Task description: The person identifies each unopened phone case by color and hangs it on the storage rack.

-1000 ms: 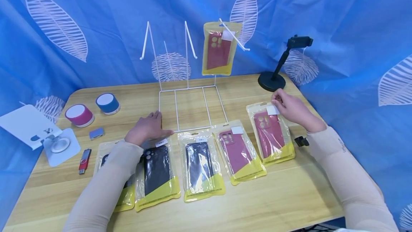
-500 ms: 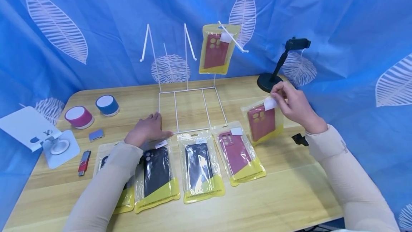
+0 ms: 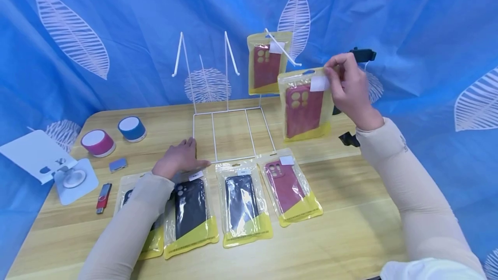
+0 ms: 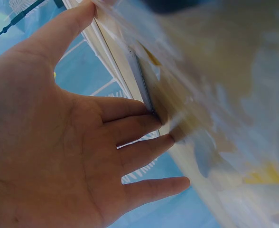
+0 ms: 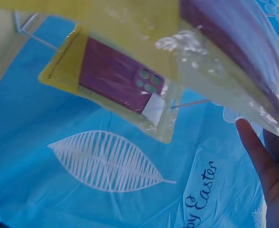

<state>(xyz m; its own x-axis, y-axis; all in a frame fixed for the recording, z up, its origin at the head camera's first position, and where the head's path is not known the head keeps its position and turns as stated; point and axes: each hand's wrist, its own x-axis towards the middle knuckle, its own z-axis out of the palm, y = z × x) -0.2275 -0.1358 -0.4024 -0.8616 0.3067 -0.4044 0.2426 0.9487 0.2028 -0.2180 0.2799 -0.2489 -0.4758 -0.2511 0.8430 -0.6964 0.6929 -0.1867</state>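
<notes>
My right hand (image 3: pixel 352 92) pinches the top right corner of a bagged pink phone case (image 3: pixel 303 111), held upright above the table in front of the rack's right side. Behind it, another bagged pink phone case (image 3: pixel 268 66) hangs on the right hook of the white wire rack (image 3: pixel 233 160). My left hand (image 3: pixel 180 157) rests at the rack's front left corner; its fingers (image 4: pixel 146 154) are straight and spread in the left wrist view. Below lie a bagged black phone case (image 3: pixel 190 208), a second black one (image 3: pixel 241 202) and a bagged pink one (image 3: pixel 289 187).
Another bagged case (image 3: pixel 153 241) lies partly under my left forearm. At left are a pink speaker (image 3: pixel 98 144), a blue speaker (image 3: pixel 132 129), a small purple-blue block (image 3: pixel 118 165), a red USB stick (image 3: pixel 103 198) and a white stand (image 3: pixel 75 180). A black phone holder (image 3: pixel 363 55) stands behind my right hand.
My right hand has lifted the bagged pink phone case off the table, up and slightly left toward the rack's right hook. The left hand stays at the rack's corner.
</notes>
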